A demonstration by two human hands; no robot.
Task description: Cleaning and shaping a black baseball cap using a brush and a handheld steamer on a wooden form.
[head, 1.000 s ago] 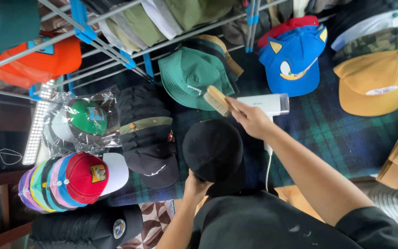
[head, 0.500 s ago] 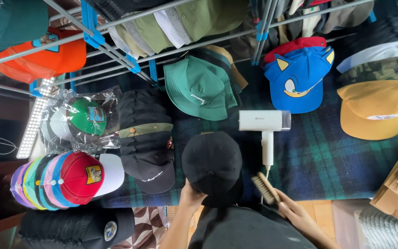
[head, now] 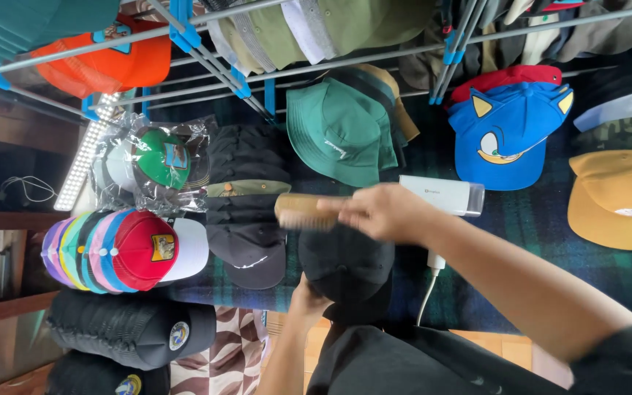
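A: Where's the black cap (head: 345, 262)?

B: Lower centre of the frame, on the plaid cloth (head: 550, 219). I judge it light and soft in the crown, stiffer at the brim, so my left hand (head: 307, 292) steadies it from the lower edge; how far those fingers spread, I cannot tell.

A: And the other?

B: My right hand (head: 382, 212) is curled tight around a wooden brush (head: 305, 211), just above the cap, bristles down
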